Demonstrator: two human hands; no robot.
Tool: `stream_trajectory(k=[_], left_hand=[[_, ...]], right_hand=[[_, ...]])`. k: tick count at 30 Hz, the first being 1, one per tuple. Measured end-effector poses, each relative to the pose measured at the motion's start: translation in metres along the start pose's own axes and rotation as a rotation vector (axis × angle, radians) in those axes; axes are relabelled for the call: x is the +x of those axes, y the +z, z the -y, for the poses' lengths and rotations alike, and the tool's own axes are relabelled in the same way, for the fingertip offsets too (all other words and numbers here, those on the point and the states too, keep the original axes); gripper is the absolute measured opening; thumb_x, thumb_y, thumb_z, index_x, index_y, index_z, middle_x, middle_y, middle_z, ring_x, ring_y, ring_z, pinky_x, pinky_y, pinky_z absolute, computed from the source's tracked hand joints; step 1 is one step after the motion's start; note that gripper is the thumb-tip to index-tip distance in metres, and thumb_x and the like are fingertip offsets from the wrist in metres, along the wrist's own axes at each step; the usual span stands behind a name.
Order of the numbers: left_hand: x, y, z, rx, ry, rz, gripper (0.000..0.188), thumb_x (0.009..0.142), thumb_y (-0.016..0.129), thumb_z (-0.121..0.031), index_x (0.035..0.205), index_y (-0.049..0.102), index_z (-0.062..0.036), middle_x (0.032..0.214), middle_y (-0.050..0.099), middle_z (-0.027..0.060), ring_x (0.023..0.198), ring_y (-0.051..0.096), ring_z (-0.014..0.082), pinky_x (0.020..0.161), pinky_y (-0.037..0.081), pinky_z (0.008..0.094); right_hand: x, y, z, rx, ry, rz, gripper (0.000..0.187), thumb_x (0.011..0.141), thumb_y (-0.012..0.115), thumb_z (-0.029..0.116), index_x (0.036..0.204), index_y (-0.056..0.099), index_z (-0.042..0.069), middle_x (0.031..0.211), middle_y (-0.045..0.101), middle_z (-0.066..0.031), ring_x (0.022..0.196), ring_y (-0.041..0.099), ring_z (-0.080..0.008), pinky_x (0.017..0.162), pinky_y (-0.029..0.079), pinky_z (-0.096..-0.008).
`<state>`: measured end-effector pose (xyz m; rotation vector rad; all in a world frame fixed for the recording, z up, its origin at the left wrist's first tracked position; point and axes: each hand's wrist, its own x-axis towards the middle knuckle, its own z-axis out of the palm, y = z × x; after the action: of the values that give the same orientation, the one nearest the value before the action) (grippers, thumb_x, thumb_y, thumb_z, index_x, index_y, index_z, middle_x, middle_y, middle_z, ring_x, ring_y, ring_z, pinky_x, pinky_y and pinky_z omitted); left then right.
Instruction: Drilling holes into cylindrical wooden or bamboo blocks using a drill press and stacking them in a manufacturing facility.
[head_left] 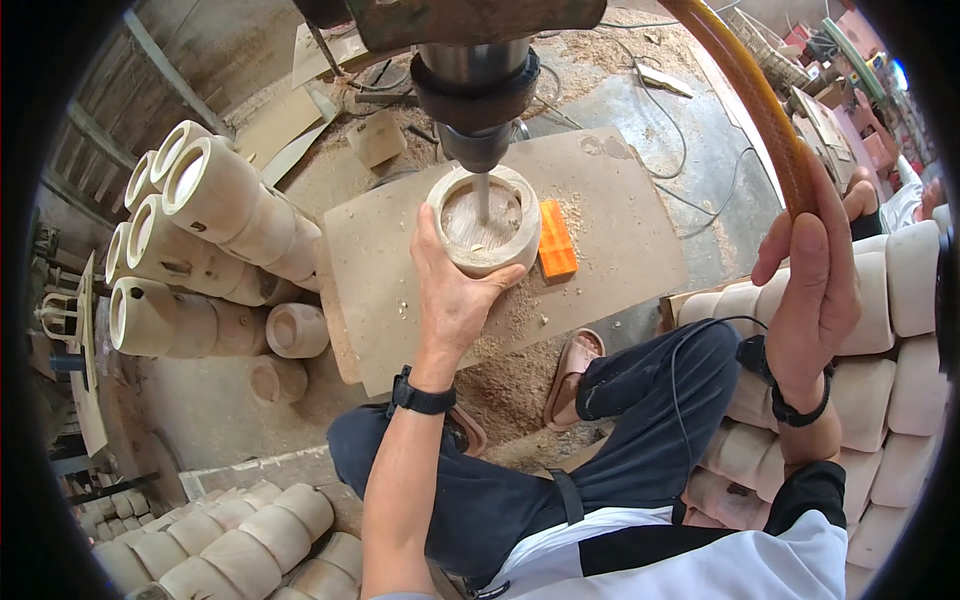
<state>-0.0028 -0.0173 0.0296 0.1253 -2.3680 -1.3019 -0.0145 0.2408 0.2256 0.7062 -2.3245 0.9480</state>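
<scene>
1. My left hand [455, 295] grasps the near left side of a round wooden cup [512, 253], thumb along its near rim, other fingers around its left wall.
2. My right hand [815, 280] is raised at the right, touching the lower end of an amber curved handle [765, 95]; I cannot tell how tightly it is closed there (the thumb hides the end).
3. The cup stands upright on the table [620, 215], hollow side up, directly beneath the drill chuck [475, 95]. A grey bit [484, 200] reaches down into the hollow, though I cannot tell whether it touches the bottom.
4. I judge the step in hand to be boring out the cup's inside. The next move seems to call for a firm left grip and a measured right hand on the handle (with my fingers kept outside the rim).
5. Just right of the cup lies an orange block [557, 242], with wood shavings scattered near it.
6. Farther out, pale wooden cylinders [215, 210] lie stacked at the left, more rounded pieces [250, 545] at the near left, and stacked blocks [860, 395] at the right.
7. Sawdust [510, 385] covers the floor by my sandals [572, 375]; another person [903, 200] is at the far right.
</scene>
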Motion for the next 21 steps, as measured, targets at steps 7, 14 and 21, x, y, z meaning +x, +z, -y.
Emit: stream_trajectory(k=[7,14,21], left_hand=[[0.000,-0.001,-0.002,-0.015,-0.003,0.001,0.120,0.067,0.090,-0.027,0.152,0.009,-0.0044,0.143,0.031,0.0232,0.135,0.035,0.0361,0.112,0.032,0.0440],[0.000,0.000,0.002,-0.075,-0.003,0.023,0.124,0.064,0.091,-0.025,0.151,0.007,-0.0024,0.145,0.025,0.0250,0.137,0.029,0.0397,0.113,0.030,0.0472],[0.001,0.006,0.000,-0.071,-0.044,-0.021,0.115,0.073,0.085,-0.034,0.151,0.008,-0.0013,0.143,0.027,0.0253,0.135,0.032,0.0390,0.112,0.031,0.0462]], right_hand=[[-0.004,0.004,-0.005,0.041,0.014,0.042,0.045,0.106,0.041,0.024,0.142,0.043,-0.003,0.070,0.052,-0.0001,0.060,0.049,-0.0052,0.055,0.040,-0.0200],[0.028,-0.010,0.027,0.082,0.351,0.247,0.033,0.103,0.046,0.023,0.121,0.056,-0.002,0.070,0.055,-0.0026,0.059,0.055,-0.0067,0.049,0.044,-0.0215],[0.066,-0.011,0.025,0.225,0.569,0.514,0.034,0.103,0.049,0.029,0.112,0.057,-0.002,0.057,0.047,0.0009,0.039,0.047,-0.0060,0.036,0.038,-0.0181]])
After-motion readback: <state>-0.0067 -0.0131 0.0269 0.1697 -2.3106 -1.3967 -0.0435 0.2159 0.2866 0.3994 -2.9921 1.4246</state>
